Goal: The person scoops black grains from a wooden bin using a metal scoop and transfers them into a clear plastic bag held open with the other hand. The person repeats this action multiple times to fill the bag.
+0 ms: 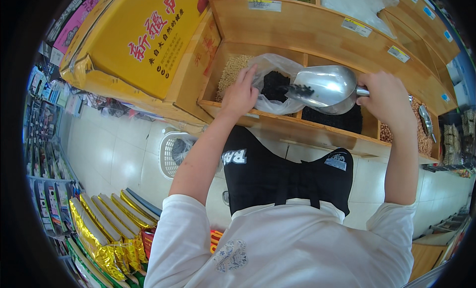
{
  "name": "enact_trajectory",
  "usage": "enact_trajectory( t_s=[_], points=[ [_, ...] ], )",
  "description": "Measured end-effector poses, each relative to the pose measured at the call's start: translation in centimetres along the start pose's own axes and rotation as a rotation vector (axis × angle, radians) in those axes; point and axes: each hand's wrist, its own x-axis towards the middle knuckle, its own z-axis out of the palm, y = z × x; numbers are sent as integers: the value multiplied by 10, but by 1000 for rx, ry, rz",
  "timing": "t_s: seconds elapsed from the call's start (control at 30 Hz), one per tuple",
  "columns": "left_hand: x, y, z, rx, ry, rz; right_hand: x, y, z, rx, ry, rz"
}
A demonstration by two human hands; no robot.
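Observation:
My right hand (385,96) grips the handle of a shiny metal scoop (329,87), which is tilted with its mouth over a clear plastic bag (269,63). A few small black grains lie at the scoop's lip and fall toward the bag. Inside the bag is a heap of black grains (275,86). On the bag's left side, my left hand (241,91) holds its rim between thumb and fingers. Below the scoop, a compartment of the wooden bin (342,137) contains more black grains (334,120), partly hidden by the scoop.
Pale yellow beans (232,70) fill the left compartment, beneath the bag. At the right, reddish peanuts (416,133) hold a second metal scoop (426,120). A large yellow cardboard box (137,39) stands left of the bin. On the tiled floor sits a white plastic basket (169,165).

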Motion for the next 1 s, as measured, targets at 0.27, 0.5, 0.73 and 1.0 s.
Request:
enact_trajectory(
  t_s=[0.27, 0.5, 0.73, 1.0],
  points=[
    [-1, 1, -1, -35, 14, 8, -17, 55, 15, 144, -53, 134],
    [1, 4, -4, -31, -23, -23, -6, 111, 108, 186, -343, 220],
    [1, 6, -5, -23, -21, -24, 16, 114, 221, 253, -390, 347],
    [2, 4, -3, -7, -35, -38, 33, 108, 292, 667, -429, 421]
  ],
)
